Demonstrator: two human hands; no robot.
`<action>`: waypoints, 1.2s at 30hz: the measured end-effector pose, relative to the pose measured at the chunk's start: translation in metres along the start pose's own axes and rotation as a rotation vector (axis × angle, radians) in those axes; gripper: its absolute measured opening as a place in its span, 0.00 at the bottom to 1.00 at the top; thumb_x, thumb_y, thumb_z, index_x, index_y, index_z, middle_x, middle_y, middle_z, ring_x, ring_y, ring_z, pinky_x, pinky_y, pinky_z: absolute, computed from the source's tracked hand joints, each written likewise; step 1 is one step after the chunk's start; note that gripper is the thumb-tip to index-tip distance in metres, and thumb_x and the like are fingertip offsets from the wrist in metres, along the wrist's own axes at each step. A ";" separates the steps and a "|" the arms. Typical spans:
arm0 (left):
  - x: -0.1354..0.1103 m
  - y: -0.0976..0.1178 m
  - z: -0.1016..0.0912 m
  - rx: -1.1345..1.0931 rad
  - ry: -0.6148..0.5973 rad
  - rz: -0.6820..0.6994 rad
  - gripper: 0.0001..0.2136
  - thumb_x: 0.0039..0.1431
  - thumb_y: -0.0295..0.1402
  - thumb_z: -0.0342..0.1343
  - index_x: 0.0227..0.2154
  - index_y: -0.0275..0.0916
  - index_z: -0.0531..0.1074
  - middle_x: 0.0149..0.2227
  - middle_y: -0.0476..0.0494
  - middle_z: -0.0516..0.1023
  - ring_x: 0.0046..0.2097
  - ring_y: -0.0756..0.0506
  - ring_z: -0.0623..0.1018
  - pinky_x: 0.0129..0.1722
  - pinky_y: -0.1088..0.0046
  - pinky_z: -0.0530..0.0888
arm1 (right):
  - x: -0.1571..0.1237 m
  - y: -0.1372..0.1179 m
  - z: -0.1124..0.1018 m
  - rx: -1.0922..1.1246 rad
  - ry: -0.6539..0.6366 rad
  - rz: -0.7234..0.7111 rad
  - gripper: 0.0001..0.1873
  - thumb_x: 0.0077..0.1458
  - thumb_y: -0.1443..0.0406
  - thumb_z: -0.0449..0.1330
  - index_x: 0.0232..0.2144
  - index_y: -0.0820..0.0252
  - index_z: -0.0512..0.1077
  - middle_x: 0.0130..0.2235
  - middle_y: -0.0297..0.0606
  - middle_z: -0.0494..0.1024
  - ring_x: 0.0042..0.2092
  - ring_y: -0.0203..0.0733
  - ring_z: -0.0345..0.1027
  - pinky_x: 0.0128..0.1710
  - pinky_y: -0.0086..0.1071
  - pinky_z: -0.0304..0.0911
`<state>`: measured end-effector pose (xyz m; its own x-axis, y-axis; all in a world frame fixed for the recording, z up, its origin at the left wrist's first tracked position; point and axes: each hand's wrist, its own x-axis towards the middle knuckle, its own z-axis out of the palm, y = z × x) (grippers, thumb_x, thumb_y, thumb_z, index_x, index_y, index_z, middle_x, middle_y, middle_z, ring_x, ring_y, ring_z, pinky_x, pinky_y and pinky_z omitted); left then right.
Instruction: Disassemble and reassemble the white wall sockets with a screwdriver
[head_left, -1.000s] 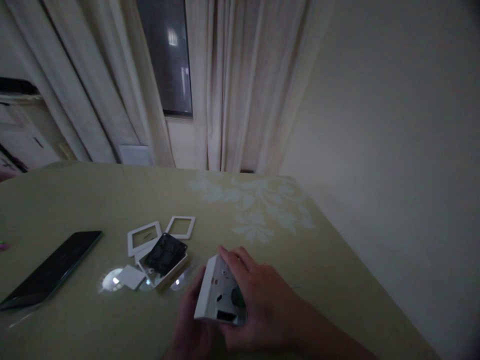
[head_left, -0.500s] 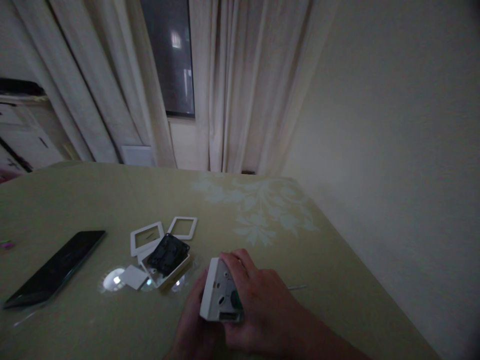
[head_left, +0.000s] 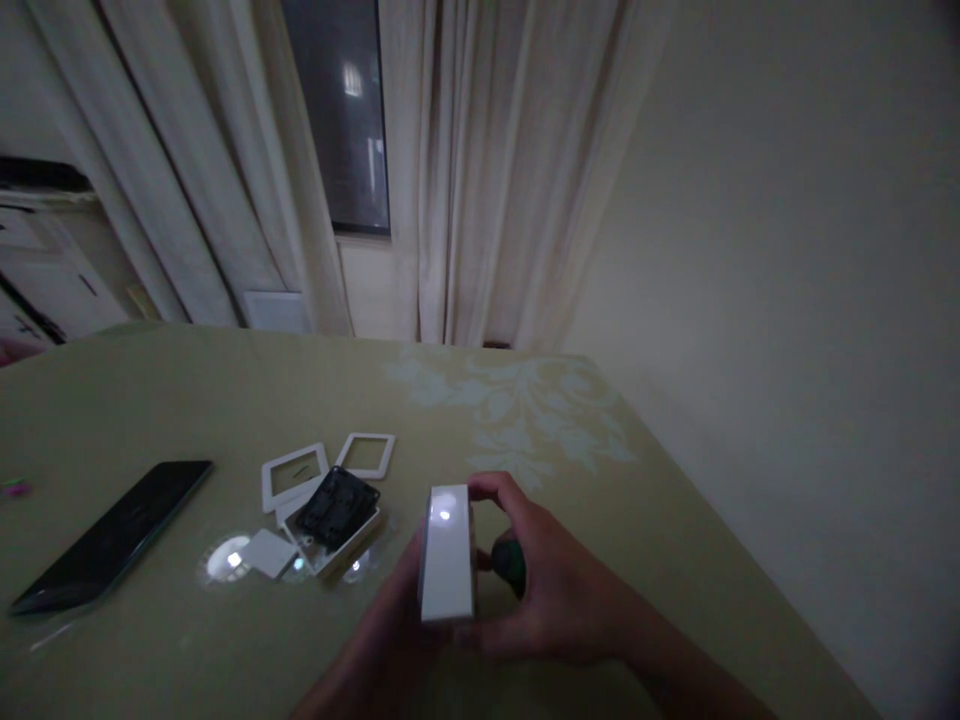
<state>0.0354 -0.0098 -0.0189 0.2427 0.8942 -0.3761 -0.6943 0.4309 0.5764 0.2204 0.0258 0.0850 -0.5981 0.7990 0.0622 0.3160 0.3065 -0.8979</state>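
Note:
Both my hands hold a white box-shaped switch housing (head_left: 447, 555) upright on its edge, low in the middle of the view. My left hand (head_left: 390, 630) grips it from below and the left. My right hand (head_left: 551, 590) is curled round its right side, with a dark green object (head_left: 510, 563) in the palm. To the left on the table lie a black switch module on a white plate (head_left: 334, 515), two white square frames (head_left: 294, 473), and a small white cover (head_left: 264, 553).
A black phone (head_left: 112, 535) lies at the left on the yellow-green tablecloth (head_left: 525, 420). Pale curtains (head_left: 480, 170) hang round a dark window behind. A bare wall (head_left: 787, 250) runs along the table's right edge. A thin rod lies behind my right hand.
The white housing has been turned from lying with its open back up to standing on edge with a plain side facing me. My right-hand fingers shifted to its far edge.

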 end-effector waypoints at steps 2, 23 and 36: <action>-0.003 0.008 -0.001 0.029 -0.008 -0.017 0.27 0.47 0.50 0.78 0.47 0.41 0.85 0.37 0.41 0.87 0.40 0.37 0.85 0.36 0.66 0.78 | 0.000 0.001 -0.003 0.007 0.004 0.003 0.52 0.43 0.63 0.82 0.65 0.50 0.61 0.62 0.43 0.74 0.59 0.53 0.73 0.54 0.41 0.72; -0.013 0.044 -0.001 0.641 0.240 0.498 0.27 0.49 0.61 0.72 0.31 0.37 0.83 0.25 0.44 0.81 0.27 0.44 0.77 0.23 0.74 0.74 | 0.008 0.020 -0.007 -0.363 -0.026 -0.272 0.53 0.46 0.66 0.78 0.69 0.51 0.59 0.67 0.48 0.71 0.68 0.54 0.67 0.65 0.45 0.66; -0.024 0.032 0.007 0.358 0.318 0.576 0.26 0.37 0.55 0.79 0.30 0.39 0.83 0.26 0.44 0.79 0.30 0.42 0.76 0.26 0.72 0.73 | 0.001 0.020 -0.010 -0.403 -0.056 -0.458 0.57 0.46 0.62 0.79 0.71 0.48 0.55 0.68 0.48 0.72 0.70 0.53 0.67 0.64 0.43 0.68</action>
<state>0.0118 -0.0172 0.0134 -0.3381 0.9354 -0.1038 -0.3757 -0.0330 0.9262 0.2339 0.0382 0.0712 -0.7734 0.5146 0.3701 0.2646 0.7926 -0.5493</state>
